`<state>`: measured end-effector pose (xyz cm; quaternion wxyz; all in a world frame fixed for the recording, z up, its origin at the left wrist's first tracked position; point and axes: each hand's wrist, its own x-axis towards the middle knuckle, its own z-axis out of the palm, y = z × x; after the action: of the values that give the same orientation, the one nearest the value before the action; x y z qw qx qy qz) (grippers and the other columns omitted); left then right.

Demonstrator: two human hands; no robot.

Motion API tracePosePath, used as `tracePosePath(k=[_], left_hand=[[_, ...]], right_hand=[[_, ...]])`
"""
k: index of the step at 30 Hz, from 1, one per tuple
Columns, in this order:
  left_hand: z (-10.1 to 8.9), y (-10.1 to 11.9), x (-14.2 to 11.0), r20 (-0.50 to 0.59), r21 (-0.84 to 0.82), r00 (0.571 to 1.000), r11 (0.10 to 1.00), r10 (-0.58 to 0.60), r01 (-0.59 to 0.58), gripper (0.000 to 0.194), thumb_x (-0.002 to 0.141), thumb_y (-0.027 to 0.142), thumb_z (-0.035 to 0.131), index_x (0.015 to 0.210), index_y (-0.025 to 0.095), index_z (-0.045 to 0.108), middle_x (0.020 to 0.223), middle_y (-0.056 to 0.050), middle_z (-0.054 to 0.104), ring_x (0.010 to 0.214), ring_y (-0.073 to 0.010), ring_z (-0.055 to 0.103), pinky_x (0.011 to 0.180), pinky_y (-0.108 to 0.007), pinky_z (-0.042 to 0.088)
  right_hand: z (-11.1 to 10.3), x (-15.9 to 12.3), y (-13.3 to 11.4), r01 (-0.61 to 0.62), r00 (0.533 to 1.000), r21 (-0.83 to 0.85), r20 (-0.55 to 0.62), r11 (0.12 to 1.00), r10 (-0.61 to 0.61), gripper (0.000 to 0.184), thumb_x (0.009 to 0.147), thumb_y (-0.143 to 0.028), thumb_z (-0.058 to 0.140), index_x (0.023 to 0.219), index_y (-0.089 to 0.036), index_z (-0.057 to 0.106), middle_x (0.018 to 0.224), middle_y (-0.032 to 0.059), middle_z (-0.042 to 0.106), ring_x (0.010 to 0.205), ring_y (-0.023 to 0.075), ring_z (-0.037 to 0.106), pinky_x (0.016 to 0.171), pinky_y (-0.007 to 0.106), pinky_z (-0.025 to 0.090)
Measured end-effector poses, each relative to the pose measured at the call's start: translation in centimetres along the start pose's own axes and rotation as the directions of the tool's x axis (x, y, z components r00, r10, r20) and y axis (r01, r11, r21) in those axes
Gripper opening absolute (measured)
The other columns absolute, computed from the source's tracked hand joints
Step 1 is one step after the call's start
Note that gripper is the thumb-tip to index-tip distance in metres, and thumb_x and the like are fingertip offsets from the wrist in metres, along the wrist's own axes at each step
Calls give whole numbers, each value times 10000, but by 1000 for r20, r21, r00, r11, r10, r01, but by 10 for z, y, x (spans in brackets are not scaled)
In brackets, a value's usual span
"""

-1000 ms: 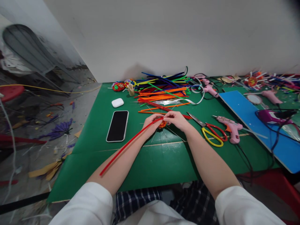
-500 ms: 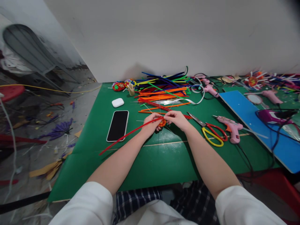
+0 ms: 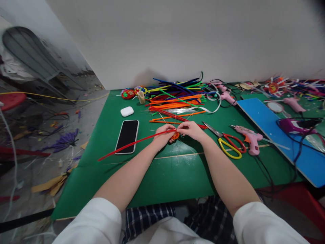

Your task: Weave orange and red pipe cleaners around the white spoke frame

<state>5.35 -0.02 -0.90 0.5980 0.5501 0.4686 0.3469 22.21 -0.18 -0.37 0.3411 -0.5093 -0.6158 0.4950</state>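
Note:
Between both hands is a small orange woven disc [image 3: 175,136] with thin wire spokes sticking out around it. My left hand [image 3: 165,135] is closed on the disc from the left side. A long red pipe cleaner [image 3: 132,144] runs from the disc leftward over my left hand and across the phone. My right hand [image 3: 190,131] pinches the red pipe cleaner's near end, close to the disc's upper edge. The fingertips partly hide the disc and the pinched end.
Behind the hands lies a pile of coloured pipe cleaners [image 3: 177,100]. A black-screened phone [image 3: 127,136] and white earbud case [image 3: 127,111] are on the left. Scissors [image 3: 230,146], a pink glue gun [image 3: 250,138] and a blue board [image 3: 276,135] are on the right of the green table [image 3: 172,179].
The free end of the red pipe cleaner has swung left and upward. The disc has turned slightly with its wires. Both hands stay at nearly the same place.

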Motion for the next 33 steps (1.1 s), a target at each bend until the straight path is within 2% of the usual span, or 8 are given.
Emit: tracePosePath(k=[7, 13, 19, 23, 30, 33], left_hand=[[-2, 1, -1, 17, 11, 1000, 1000, 5, -5, 234, 680, 313, 650, 814, 150, 550, 573, 22, 601, 387, -62, 525, 378, -169, 443], [-3, -1, 2, 26, -27, 998, 998, 53, -53, 230, 666, 308, 654, 804, 144, 571, 618, 12, 609, 456, -78, 554, 416, -190, 476], [-3, 0, 2, 50, -66, 997, 997, 50, -47, 258, 656, 304, 674, 827, 136, 577, 654, -8, 625, 512, -94, 582, 461, -209, 500], [-3, 2, 2, 49, -78, 999, 997, 16, -12, 244, 651, 282, 680, 809, 134, 566, 636, -3, 622, 496, -90, 580, 462, -207, 498], [-2, -1, 3, 28, -88, 998, 995, 50, -48, 250, 652, 303, 683, 785, 128, 564, 623, -5, 613, 472, -82, 559, 426, -190, 470], [-1, -1, -1, 40, -80, 998, 995, 55, -51, 252, 655, 312, 681, 786, 129, 566, 638, -6, 615, 476, -80, 560, 428, -187, 465]], right_hand=[[0, -1, -2, 47, 999, -52, -18, 998, -48, 219, 670, -362, 638, 723, -149, 648, 625, 2, 604, 553, 101, 539, 534, 225, 441], [1, 0, -1, 29, 999, -23, -28, 999, -30, 221, 659, -369, 647, 713, -154, 647, 612, -7, 598, 540, 97, 535, 534, 225, 450], [-1, -1, -1, 30, 999, -13, -33, 999, -30, 218, 660, -364, 650, 718, -155, 643, 616, -12, 595, 538, 93, 532, 543, 227, 453], [-2, -3, -4, 52, 998, -28, -33, 998, -53, 213, 669, -359, 644, 716, -151, 640, 626, -10, 589, 543, 89, 520, 539, 223, 449], [4, -1, -4, 38, 998, -10, -51, 999, -39, 223, 665, -370, 639, 717, -154, 657, 637, 1, 606, 557, 100, 534, 550, 231, 463], [-6, -14, -6, 35, 997, -54, -60, 998, -38, 226, 690, -361, 616, 769, -158, 674, 687, 18, 639, 578, 111, 561, 557, 234, 473]])
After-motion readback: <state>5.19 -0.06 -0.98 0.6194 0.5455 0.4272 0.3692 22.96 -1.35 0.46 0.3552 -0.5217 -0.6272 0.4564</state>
